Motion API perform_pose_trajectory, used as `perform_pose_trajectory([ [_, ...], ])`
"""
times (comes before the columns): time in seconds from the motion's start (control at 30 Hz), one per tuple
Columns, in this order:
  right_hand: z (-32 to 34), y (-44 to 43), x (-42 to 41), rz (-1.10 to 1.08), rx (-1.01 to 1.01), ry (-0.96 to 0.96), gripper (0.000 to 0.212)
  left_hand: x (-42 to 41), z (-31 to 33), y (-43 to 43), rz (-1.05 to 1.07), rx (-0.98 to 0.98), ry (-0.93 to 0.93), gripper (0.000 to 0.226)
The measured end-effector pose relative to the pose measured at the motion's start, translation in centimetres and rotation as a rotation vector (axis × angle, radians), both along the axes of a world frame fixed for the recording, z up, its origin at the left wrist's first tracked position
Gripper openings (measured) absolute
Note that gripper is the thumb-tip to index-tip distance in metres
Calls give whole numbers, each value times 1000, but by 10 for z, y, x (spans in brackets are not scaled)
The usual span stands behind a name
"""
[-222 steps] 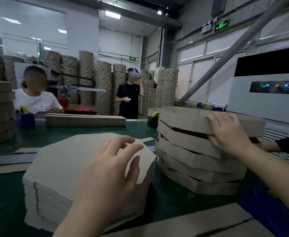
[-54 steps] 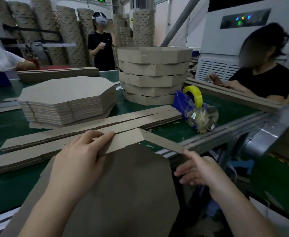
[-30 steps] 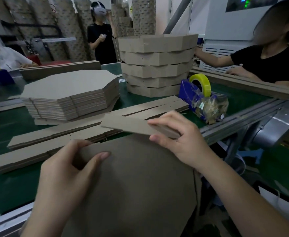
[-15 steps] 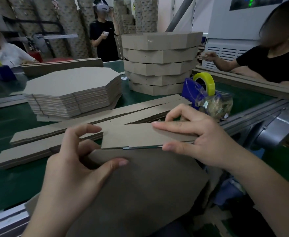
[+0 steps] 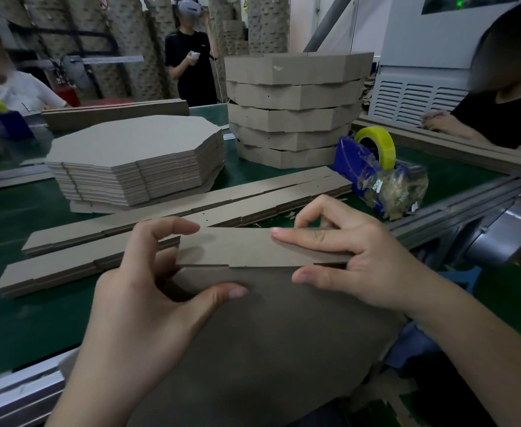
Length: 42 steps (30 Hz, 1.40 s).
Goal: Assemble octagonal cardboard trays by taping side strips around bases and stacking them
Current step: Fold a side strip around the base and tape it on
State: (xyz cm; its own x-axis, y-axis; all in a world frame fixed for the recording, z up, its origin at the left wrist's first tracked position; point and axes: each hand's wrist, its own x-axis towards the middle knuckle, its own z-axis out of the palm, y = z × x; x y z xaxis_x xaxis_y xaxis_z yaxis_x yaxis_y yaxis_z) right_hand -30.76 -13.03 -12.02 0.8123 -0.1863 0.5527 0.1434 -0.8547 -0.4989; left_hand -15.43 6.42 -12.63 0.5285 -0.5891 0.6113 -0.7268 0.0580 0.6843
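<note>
An octagonal cardboard base (image 5: pixel 271 343) tilts toward me at the table's near edge. A cardboard side strip (image 5: pixel 246 248) stands along its far edge. My left hand (image 5: pixel 142 303) pinches the base's far-left corner, thumb on top, index finger over the strip's left end. My right hand (image 5: pixel 354 257) pinches the strip's right part between index finger and thumb. Behind lie flat side strips (image 5: pixel 173 217), a pile of flat bases (image 5: pixel 136 155) and a stack of finished trays (image 5: pixel 293 106). A blue tape dispenser (image 5: pixel 373 167) with a yellow roll stands at the right.
The green table (image 5: pixel 22 318) has a metal rail (image 5: pixel 12 399) along its near edge. A person in black sits at the right (image 5: pixel 505 100), one in white at the far left (image 5: pixel 12 87), and another stands at the back (image 5: pixel 191 60). Tall tray stacks line the background.
My left index finger has come forward over the strip's left end. The strip now stands closer along the base's far edge, with my right hand still holding it.
</note>
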Motion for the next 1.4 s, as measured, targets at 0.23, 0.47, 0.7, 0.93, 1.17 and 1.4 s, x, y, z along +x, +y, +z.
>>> perform_pose_trajectory([
  [0.23,3,-6,4,27,-6,20,53,3,-3,2,17,22,32,64],
  [0.47,2,-6,3,12,11,20,51,4,0,4,48,35,-12,61],
  [0.7,1,-6,7,3,8,31,48,7,-4,5,20,21,55,64],
  [0.93,2,-8,7,20,-5,53,51,8,-5,5,36,38,25,62],
  [1.17,4,-9,8,56,-45,73,56,8,-4,6,13,53,-22,58],
  [1.4,3,-12,7,91,-48,128,60,10,2,8,-64,135,-187,39],
])
